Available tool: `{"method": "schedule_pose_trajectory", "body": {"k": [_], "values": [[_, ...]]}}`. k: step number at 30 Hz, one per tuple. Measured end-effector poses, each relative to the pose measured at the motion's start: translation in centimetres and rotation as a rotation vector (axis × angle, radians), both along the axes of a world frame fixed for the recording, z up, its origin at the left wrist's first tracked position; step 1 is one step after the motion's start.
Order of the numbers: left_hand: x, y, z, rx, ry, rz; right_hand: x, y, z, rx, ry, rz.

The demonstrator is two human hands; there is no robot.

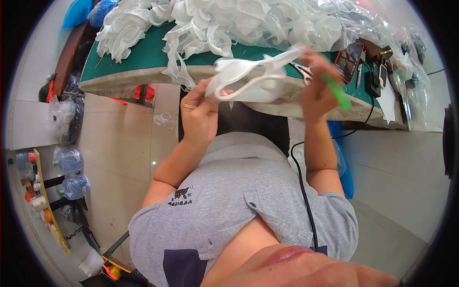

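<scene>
Work looks mid-way, prob.: 1 white pc (pixel 229 71) held up over the near edge of the bench (pixel 143 52), big heap of similar pcs (pixel 215 24) behind; can't tell done vs. left. L hand (pixel 198 110) fingers pinch pc's left end. R hand (pixel 318 86), blurred, grips a green tool (pixel 337 91); can't tell if it pinches the pc too. Pc = smooth, curvy, w/ open loops; heap ruffled, partly under clear crinkly plastic (pixel 382 31).
</scene>
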State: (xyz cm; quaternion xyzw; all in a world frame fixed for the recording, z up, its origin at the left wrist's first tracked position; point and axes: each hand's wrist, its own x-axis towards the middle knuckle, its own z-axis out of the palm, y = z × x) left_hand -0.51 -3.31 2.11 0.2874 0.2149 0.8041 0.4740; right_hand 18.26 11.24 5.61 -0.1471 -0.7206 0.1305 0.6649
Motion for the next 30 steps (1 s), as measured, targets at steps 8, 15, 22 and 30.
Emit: {"method": "schedule_pose_trajectory", "body": {"k": [8,15,22,30], "values": [[-2.6,1.2,-0.6,-0.065,0.0,-0.612,1.8,1.7,2.3,-0.597,0.383,0.435],[0.7,2.0,-0.3,-0.445,0.398,-0.683,-1.7,-3.7,2.7,-0.728,0.025,0.84],[0.6,1.6,-1.2,-0.351,0.299,-0.366,-1.3,-2.7,1.6,-0.608,0.195,0.654],[-2.0,1.6,0.7,-0.061,-0.155,-0.108,3.7,1.0,1.3,-0.535,0.459,0.307]]}}
